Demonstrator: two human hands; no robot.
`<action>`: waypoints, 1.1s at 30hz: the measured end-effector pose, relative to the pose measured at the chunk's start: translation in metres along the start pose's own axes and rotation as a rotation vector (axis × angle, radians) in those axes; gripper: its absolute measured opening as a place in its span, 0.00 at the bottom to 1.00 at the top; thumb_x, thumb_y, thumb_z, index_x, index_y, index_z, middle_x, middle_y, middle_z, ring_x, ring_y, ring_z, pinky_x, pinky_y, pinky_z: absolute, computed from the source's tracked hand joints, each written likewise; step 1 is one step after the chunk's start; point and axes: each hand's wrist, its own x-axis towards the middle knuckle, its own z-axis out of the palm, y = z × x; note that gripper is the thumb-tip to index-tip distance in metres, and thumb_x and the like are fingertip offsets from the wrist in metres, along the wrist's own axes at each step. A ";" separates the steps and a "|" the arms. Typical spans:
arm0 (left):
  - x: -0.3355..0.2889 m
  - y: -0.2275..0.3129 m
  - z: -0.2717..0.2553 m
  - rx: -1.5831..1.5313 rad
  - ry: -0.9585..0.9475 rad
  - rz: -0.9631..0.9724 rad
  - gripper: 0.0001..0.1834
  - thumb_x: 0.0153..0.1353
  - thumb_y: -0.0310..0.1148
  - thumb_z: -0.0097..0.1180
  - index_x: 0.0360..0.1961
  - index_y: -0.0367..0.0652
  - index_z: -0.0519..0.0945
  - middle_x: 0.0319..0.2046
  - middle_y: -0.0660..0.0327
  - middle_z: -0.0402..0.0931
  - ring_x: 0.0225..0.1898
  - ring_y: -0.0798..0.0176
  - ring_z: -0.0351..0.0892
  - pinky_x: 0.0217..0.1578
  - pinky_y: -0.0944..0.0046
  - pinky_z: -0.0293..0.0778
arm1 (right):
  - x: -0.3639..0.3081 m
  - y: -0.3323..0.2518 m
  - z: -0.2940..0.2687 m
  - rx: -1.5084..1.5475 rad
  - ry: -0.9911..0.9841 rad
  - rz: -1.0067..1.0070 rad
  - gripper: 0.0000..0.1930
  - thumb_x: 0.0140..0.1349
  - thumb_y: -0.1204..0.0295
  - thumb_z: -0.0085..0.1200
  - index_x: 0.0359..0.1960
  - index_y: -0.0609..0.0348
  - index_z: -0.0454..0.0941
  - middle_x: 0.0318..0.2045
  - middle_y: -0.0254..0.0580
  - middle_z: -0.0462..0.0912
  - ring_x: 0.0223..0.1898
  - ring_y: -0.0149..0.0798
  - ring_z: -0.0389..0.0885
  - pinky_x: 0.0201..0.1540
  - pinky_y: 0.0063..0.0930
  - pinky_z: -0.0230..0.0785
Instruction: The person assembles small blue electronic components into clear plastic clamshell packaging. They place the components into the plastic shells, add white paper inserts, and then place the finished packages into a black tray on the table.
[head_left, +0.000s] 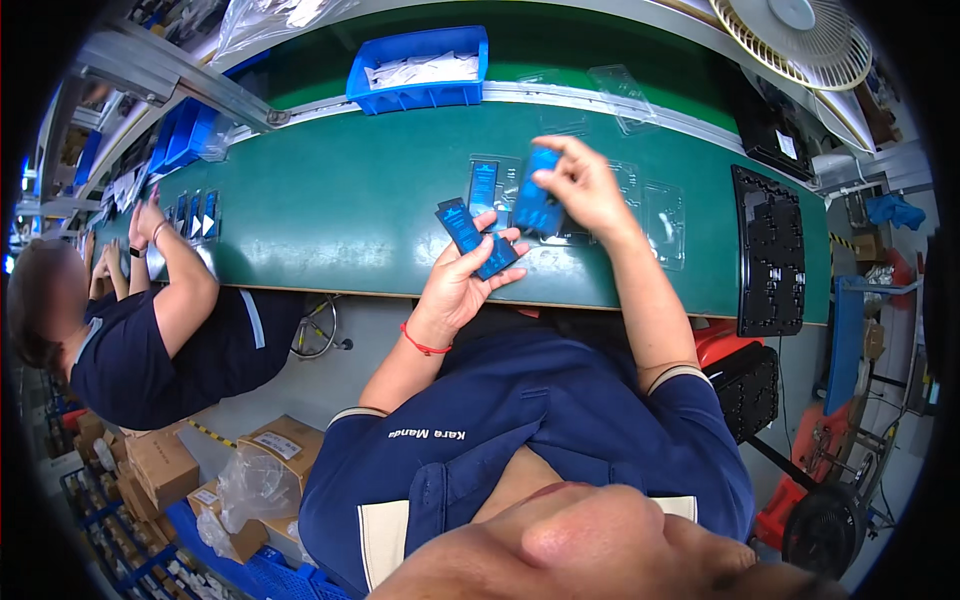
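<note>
Pinched in right hand (588, 188): flat blue piece (539, 205), blurred. Left hand (456, 280), leftward of that grip, clasps blue slab (460, 226), one or two unclear. Likely light, stiff, smooth; best taken by edges.

Factory workshop, prob. an assembly or packing line: long green workbench (340, 190) w/ metal framing (180, 78) overhead at L, blue plastic bin (420, 98) of white slips at far edge, co-worker (130, 350) in navy top along same bench, black moulded tray (768, 250) at R end, caged fan (800, 45), cardboard boxes (160, 467) & striped floor tape (212, 433) behind
</note>
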 end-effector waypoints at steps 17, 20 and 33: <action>0.024 -0.024 0.018 0.354 -0.096 0.081 0.26 0.64 0.23 0.54 0.62 0.44 0.62 0.53 0.56 0.72 0.52 0.53 0.77 0.51 0.49 0.79 | -0.038 -0.004 0.000 0.035 -0.082 -0.040 0.25 0.59 0.75 0.60 0.59 0.58 0.70 0.25 0.29 0.78 0.29 0.22 0.74 0.35 0.19 0.66; 0.024 -0.025 0.026 0.372 -0.143 0.018 0.30 0.64 0.24 0.55 0.65 0.44 0.59 0.47 0.52 0.77 0.46 0.55 0.81 0.45 0.53 0.81 | -0.042 0.004 -0.025 0.059 0.018 0.001 0.22 0.61 0.78 0.57 0.58 0.59 0.72 0.24 0.24 0.74 0.27 0.19 0.70 0.34 0.15 0.64; 0.031 -0.022 0.029 0.359 -0.114 0.052 0.29 0.65 0.24 0.53 0.65 0.41 0.57 0.45 0.46 0.77 0.43 0.55 0.82 0.44 0.55 0.81 | -0.050 0.030 -0.068 -0.956 0.335 -0.087 0.24 0.48 0.58 0.68 0.45 0.54 0.79 0.40 0.43 0.77 0.46 0.45 0.73 0.53 0.39 0.57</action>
